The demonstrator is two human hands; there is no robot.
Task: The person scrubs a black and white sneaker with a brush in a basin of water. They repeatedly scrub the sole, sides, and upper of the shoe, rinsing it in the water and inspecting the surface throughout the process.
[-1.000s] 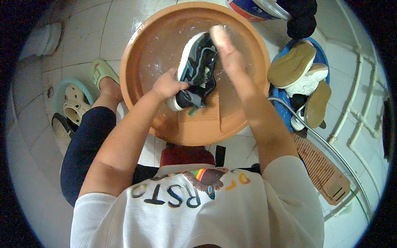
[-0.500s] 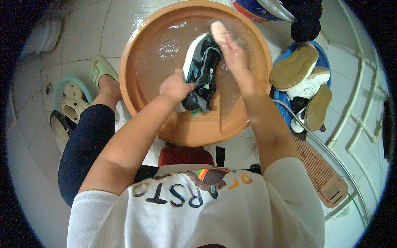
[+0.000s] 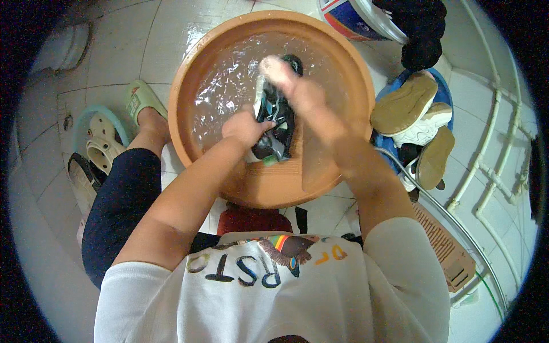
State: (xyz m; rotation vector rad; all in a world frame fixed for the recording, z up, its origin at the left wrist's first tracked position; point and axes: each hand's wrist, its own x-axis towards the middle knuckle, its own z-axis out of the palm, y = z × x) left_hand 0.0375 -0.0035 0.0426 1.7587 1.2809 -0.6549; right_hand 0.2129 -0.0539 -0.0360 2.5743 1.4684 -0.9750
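Left grip (image 3: 246,127), thumb (image 3: 267,125) over shoe (image 3: 281,111)

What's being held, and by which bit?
The left hand holds the black sneaker by its left side, toward the near end. The right hand is too blurred to tell.

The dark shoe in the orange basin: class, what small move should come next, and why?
Perhaps draw the right hand along the dark shoe toward the person, since it is over the far end while the left hand grips the left side.
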